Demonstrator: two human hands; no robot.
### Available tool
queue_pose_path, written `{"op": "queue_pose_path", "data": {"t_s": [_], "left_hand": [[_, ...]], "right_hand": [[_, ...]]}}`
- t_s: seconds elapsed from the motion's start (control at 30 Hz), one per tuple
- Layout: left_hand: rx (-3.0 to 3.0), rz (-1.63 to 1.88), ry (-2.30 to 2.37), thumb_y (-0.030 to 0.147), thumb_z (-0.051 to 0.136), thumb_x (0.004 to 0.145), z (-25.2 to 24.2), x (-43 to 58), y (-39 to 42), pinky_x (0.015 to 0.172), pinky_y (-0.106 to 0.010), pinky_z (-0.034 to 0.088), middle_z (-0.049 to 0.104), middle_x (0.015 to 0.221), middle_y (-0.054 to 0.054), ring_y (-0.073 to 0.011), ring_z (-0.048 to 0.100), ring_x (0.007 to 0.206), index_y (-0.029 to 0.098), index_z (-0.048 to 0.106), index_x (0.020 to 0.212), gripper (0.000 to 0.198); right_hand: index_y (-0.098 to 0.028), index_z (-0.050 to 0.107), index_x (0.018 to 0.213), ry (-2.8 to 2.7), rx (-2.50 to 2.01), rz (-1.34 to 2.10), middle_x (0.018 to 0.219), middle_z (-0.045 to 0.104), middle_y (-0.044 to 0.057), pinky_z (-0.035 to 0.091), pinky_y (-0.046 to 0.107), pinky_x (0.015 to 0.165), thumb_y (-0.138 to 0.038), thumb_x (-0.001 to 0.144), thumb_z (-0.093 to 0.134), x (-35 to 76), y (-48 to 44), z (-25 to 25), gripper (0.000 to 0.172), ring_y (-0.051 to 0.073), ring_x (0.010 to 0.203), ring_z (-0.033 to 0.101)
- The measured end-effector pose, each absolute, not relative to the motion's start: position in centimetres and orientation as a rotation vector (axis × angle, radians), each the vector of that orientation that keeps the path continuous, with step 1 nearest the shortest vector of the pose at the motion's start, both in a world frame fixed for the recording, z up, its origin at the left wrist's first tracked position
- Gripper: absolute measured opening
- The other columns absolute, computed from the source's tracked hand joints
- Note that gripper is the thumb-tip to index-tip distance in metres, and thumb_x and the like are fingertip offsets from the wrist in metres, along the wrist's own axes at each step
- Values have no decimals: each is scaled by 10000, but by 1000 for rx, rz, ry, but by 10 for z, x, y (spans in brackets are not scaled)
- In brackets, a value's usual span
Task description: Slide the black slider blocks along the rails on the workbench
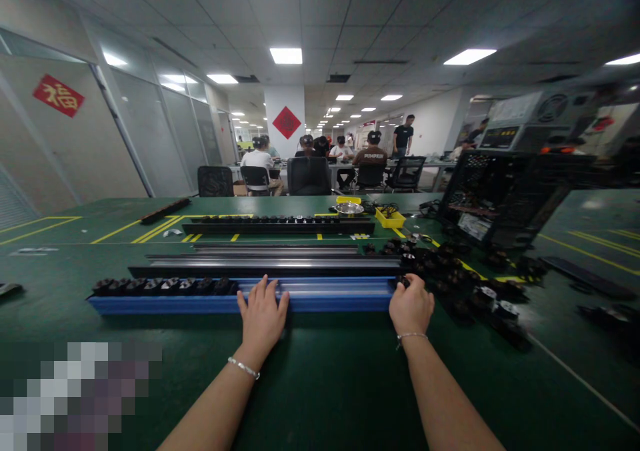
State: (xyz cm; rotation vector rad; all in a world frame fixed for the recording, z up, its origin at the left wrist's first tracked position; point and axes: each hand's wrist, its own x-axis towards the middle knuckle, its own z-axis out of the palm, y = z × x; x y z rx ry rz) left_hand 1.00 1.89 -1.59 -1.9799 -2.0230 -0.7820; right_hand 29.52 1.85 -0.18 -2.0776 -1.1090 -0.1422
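Left hand (261,311) and right hand (411,307) touch blue rail (330,295); black parts (470,284) crowd beside.

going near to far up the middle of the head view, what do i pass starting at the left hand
left hand → blue rail → grey rails → black rail carrying a row of black parts → metal bowl → black office chair → seated people
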Motion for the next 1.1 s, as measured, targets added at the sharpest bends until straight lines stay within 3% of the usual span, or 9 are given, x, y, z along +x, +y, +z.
{"op": "queue_pose_path", "data": {"t_s": [0.27,1.1], "left_hand": [[-1982,-787,-2028,447,342,889,-17,10,20,1062,-597,149,483,1350,-132,-292,440,1213,178,539,1225,473],[-1985,-797,-2036,431,355,887,-16,9,19,1058,-597,158,474,1356,-139,-293,440,1213,181,541,1223,459]], "right_hand": [[-92,487,1140,-1105,-2071,-103,1002,611,168,357,333,809,-219,833,379,302,19,-1,350,262,952,551],[-99,488,1125,-1054,-1983,-106,963,587,162,361,343,802,-225,815,371,314,21,-7,354,271,974,495]]}}
